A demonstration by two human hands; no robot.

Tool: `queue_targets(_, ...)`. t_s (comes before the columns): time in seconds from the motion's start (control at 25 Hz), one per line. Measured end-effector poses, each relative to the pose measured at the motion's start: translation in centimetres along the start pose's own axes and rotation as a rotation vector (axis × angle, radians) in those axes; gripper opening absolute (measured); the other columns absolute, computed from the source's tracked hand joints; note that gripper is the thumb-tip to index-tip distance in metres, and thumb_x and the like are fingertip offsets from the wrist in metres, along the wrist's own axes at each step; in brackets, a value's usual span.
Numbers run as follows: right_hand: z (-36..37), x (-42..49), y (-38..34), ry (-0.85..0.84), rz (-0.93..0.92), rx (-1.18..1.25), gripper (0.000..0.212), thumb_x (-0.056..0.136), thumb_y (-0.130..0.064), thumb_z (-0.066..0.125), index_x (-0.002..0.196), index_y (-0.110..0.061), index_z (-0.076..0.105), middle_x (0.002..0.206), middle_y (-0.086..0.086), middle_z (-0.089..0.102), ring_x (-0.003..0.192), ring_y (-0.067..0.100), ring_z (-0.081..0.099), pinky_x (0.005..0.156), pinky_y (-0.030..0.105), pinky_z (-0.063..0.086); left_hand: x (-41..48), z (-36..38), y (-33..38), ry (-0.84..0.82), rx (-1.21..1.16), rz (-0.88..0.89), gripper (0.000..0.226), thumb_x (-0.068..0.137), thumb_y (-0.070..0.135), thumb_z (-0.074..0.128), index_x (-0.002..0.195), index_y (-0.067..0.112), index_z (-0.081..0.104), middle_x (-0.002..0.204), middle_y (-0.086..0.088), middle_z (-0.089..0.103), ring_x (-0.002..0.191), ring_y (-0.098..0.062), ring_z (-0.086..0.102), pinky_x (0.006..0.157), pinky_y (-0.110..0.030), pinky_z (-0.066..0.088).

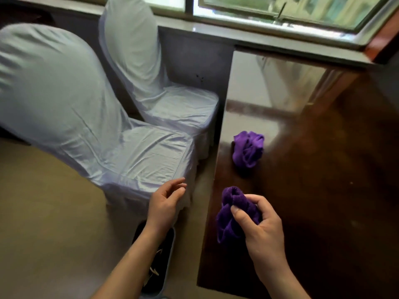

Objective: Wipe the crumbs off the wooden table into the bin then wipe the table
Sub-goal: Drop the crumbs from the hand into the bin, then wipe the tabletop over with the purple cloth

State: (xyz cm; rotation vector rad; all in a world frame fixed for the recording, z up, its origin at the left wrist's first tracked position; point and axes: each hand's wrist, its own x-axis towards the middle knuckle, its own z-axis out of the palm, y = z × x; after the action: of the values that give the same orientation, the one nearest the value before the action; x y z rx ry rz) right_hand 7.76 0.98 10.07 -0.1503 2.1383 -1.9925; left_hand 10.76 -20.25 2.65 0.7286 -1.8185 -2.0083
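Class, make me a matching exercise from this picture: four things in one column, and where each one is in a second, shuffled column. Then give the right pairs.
1. crumpled purple cloth
2. bunched purple cloth
3. bin
4. left hand

A. on the floor, under the left forearm
B. gripped in the right hand
C. lying loose on the wooden table
D. open, beside the table edge

Pairs: 1-C, 2-B, 3-A, 4-D

Two chairs in pale grey-white fabric covers (138, 134) stand on a tan smooth floor (43, 212), beyond the left hand (164, 206). A metal-framed window (280, 16) above a grey stone sill (259, 37) admits daylight, far ahead of both hands.
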Motion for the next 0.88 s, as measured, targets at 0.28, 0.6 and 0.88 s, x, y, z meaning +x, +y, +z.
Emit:
queue_targets(0.28, -6.4, 2.0, -0.5, 0.125, -0.015, -0.042, 0.018, 0.08, -0.024, 0.078, 0.092, -0.032, 0.068, 0.089, 0.0, 0.074, 0.079, 0.02, 0.073, 0.069, 0.037, 0.061, 0.9, 8.8, 2.4, -0.15, 0.255, 0.16, 0.028, 0.082, 0.025, 0.063, 0.11, 0.026, 0.069, 0.108, 0.005, 0.07, 0.1, 0.002, 0.062, 0.086, -0.013, 0.045)
queue_targets(0.6, -11.3, 5.5, 0.6, 0.146, 0.028, -0.054, 0.018, 0.079, -0.026, 0.078, 0.091, -0.034, 0.067, 0.089, -0.003, 0.073, 0.08, 0.016, 0.073, 0.072, 0.04, 0.062, 1.0, 16.0, 0.9, -0.138, 0.825, 0.358, 0.046, 0.087, 0.026, 0.063, 0.132, 0.016, 0.055, 0.134, -0.006, 0.052, 0.128, -0.02, 0.045, 0.109, -0.031, 0.033)
queue_targets(0.88, -14.0, 12.3, 0.0, 0.123, 0.005, -0.036, 0.019, 0.08, -0.02, 0.077, 0.089, -0.031, 0.066, 0.085, 0.002, 0.073, 0.078, 0.019, 0.072, 0.073, 0.04, 0.061, 2.0, 19.4, 1.2, -0.091, 0.877, 0.247, 0.058, 0.088, 0.031, 0.06, 0.141, 0.018, 0.041, 0.145, -0.009, 0.039, 0.134, -0.024, 0.04, 0.108, -0.04, 0.038)
